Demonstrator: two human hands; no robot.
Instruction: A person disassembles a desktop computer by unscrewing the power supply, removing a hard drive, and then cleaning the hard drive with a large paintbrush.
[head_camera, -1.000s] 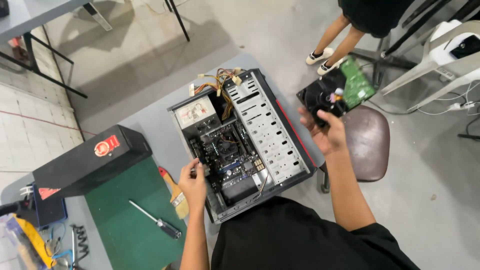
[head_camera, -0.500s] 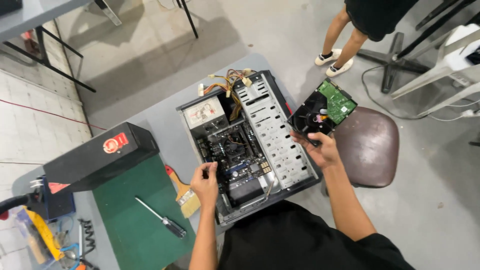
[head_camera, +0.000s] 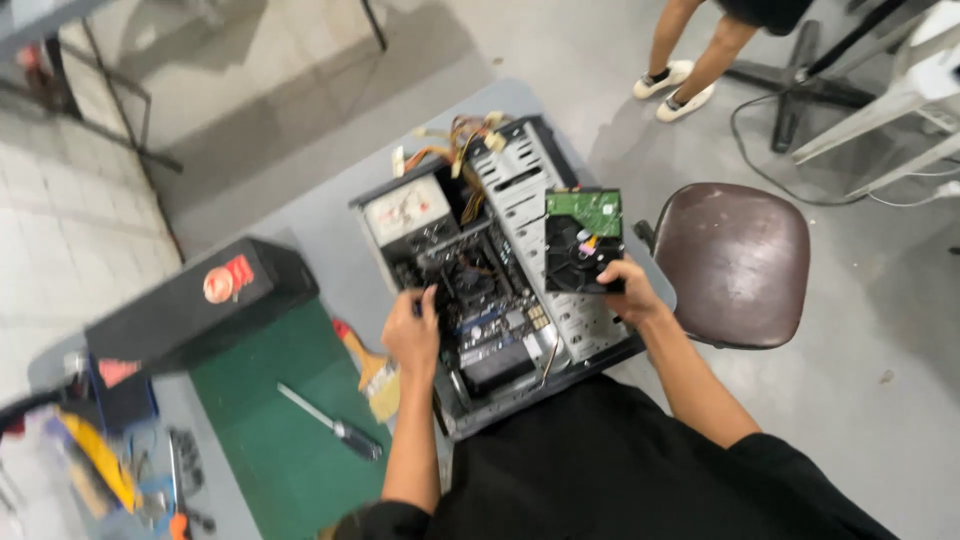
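The right hand (head_camera: 625, 290) holds a hard drive (head_camera: 584, 240) up over the open computer case (head_camera: 500, 270). Its grip is pinched on the bottom edge of the drive, thumb in front and fingers behind. The drive is a flat box, black at the bottom with a green board on top, and it hangs above the grey metal rack on the right side of the case.

The left hand (head_camera: 412, 335) is at the left edge of the case. Its fingers curl down over the side wall, but the picture is too blurry to tell if its grip is pressed on anything.

The case lies on its side on a grey bench (head_camera: 330, 230). At the far left corner of the case sits a grey box with a pale square label (head_camera: 408, 210) that has red marks on it. Yellow and red wires (head_camera: 455, 135) bunch up beside it.

To the left lies a long black box (head_camera: 195, 305) with a round red sticker on top and a red patch at its near end. A green mat (head_camera: 280, 420) lies below it, with a screwdriver (head_camera: 330, 423) on it. A brush (head_camera: 372, 372) lies between the mat and the case.

A round brown stool (head_camera: 738, 262) stands on the floor to the right. Another person's legs (head_camera: 700, 50) and white shoes are at the top.
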